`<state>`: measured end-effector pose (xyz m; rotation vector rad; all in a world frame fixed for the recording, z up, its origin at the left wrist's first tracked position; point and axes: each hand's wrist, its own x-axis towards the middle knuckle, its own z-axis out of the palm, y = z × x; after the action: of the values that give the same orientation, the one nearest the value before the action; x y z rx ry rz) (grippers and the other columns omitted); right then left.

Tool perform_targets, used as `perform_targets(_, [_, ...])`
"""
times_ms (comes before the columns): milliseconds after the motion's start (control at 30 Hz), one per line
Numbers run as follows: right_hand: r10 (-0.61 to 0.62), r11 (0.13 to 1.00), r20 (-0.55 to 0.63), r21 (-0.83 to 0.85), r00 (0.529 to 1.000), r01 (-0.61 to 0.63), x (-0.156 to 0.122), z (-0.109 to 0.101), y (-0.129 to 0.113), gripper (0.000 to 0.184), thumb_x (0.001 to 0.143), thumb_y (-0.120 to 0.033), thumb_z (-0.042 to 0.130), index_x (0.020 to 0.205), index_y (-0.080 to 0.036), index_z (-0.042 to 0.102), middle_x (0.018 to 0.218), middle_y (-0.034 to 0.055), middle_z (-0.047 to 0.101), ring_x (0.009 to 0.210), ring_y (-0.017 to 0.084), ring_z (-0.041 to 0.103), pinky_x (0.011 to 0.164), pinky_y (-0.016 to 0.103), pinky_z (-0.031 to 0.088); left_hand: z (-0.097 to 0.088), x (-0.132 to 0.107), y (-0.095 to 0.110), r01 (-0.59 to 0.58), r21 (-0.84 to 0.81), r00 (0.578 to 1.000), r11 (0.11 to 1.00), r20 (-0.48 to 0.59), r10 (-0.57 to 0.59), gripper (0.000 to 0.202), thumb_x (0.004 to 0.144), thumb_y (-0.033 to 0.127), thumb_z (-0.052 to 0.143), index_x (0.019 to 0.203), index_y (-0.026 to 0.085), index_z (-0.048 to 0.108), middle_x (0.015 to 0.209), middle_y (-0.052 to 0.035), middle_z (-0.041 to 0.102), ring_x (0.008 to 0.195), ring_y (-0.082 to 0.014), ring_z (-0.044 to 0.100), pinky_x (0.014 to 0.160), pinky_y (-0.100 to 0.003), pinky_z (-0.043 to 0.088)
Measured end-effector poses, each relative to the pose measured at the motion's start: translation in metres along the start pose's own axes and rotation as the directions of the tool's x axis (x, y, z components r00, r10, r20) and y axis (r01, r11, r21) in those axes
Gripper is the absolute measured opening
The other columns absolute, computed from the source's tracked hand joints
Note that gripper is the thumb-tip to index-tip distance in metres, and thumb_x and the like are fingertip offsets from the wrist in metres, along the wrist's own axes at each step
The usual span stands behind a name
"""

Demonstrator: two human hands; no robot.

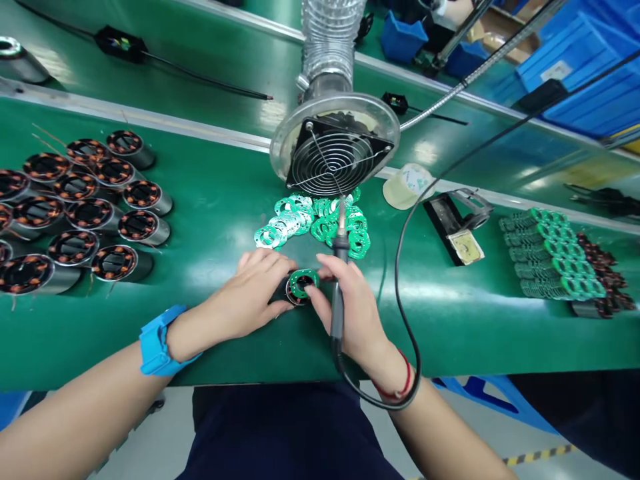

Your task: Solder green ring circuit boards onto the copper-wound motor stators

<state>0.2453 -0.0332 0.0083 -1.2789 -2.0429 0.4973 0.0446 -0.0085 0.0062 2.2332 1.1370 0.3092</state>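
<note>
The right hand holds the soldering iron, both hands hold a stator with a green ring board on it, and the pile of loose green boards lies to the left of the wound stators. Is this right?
Not quite. In the head view the pile of loose green boards lies right of the wound stators, under the fan. The rest holds: right hand, soldering iron, left hand, stator.

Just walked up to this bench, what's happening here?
A person steadies a wound motor stator with the left hand, a green ring-shaped circuit board sitting on top. The right hand holds a soldering iron, tip pointing away. Loose boards lie under the extraction fan; bare stators stand at left.
</note>
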Motion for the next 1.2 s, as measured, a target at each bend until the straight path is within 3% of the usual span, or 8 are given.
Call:
perform_targets(133, [-0.182,0.971,0.023,-0.156,0.983,0.183,-0.008,0.002,-0.003,0.046,0.095,-0.024,0.06,0.137,-0.026,0.043,0.118,0.0135,0.069,0.101,0.029,0.065,0.078,0.044,0.055,-0.005,-0.002,-0.007,-0.041,0.076,0.999,0.996,0.015,0.04,0.015,0.089,0.018,0.06,0.103,0.019,0.058,0.105,-0.0075,0.061,0.1,-0.0267,0.05,0.083,-0.039,0.039])
perform_targets(300, [-0.071,0.995,0.224,-0.059,0.972,0.086,-0.001,-0.006,0.001,0.039,0.094,-0.023,0.062,0.132,-0.023,0.051,0.107,0.0105,0.073,0.091,0.026,0.067,0.076,0.04,0.054,-0.006,-0.001,-0.012,-0.075,0.124,0.996,0.989,-0.037,0.08,0.009,0.093,0.016,0.052,0.089,0.019,0.06,0.092,-0.0054,0.062,0.094,-0.0243,0.052,0.08,-0.038,0.037])
perform_targets(500, [-0.073,0.996,0.315,0.075,0.946,0.052,0.003,-0.012,0.013,0.04,0.096,-0.021,0.059,0.135,-0.026,0.049,0.116,0.0098,0.072,0.103,0.025,0.068,0.087,0.042,0.055,-0.014,0.003,-0.008,-0.051,-0.183,0.992,0.982,-0.122,0.029,0.019,0.095,0.02,0.045,0.085,0.02,0.061,0.084,-0.0015,0.065,0.087,-0.0194,0.056,0.08,-0.035,0.041])
perform_targets(700, [-0.175,0.979,0.17,0.134,0.97,0.153,-0.003,-0.004,0.015,0.053,0.095,-0.02,0.058,0.144,-0.028,0.04,0.132,0.0115,0.067,0.117,0.026,0.064,0.094,0.045,0.053,-0.005,0.011,0.002,0.161,-0.58,0.978,0.798,-0.012,-0.207,0.011,0.084,0.025,0.056,0.076,0.02,0.062,0.069,0.0018,0.061,0.063,-0.0133,0.054,0.058,-0.025,0.043])
perform_targets(833, [-0.295,0.955,0.099,0.066,0.95,0.29,-0.006,-0.001,0.012,0.058,0.094,-0.013,0.053,0.146,-0.03,0.038,0.129,0.0083,0.07,0.124,0.026,0.061,0.096,0.047,0.05,-0.002,0.013,0.002,0.218,-0.697,0.963,0.683,0.039,-0.267,0.013,0.08,0.03,0.06,0.077,0.018,0.064,0.072,-0.0002,0.065,0.068,-0.0149,0.059,0.061,-0.026,0.047])
perform_targets(933, [-0.281,0.959,0.114,-0.017,0.953,0.284,-0.009,-0.001,0.012,0.051,0.094,-0.01,0.049,0.142,-0.027,0.045,0.115,0.0076,0.075,0.113,0.024,0.065,0.09,0.043,0.051,-0.006,0.014,0.002,0.275,-0.747,0.944,0.606,0.091,-0.316,0.016,0.077,0.034,0.063,0.076,0.018,0.064,0.072,-0.0001,0.064,0.068,-0.0148,0.058,0.063,-0.027,0.047])
perform_targets(1067, [-0.272,0.961,0.083,-0.02,0.959,0.275,-0.008,-0.001,0.009,0.042,0.095,-0.01,0.048,0.134,-0.023,0.053,0.094,0.0055,0.079,0.089,0.021,0.07,0.084,0.04,0.052,-0.011,0.014,0.002,0.301,-0.752,0.933,0.586,0.106,-0.343,0.015,0.074,0.033,0.063,0.072,0.018,0.062,0.068,0.0009,0.061,0.065,-0.0134,0.054,0.061,-0.026,0.044])
perform_targets(1200, [-0.217,0.97,-0.059,0.1,0.974,0.222,-0.008,-0.004,0.004,0.046,0.096,-0.012,0.05,0.139,-0.027,0.047,0.094,0.0024,0.081,0.086,0.02,0.074,0.086,0.04,0.054,-0.011,0.014,0.003,0.293,-0.736,0.933,0.61,0.079,-0.352,0.014,0.074,0.031,0.06,0.069,0.019,0.059,0.065,0.0014,0.057,0.063,-0.0133,0.05,0.057,-0.025,0.042])
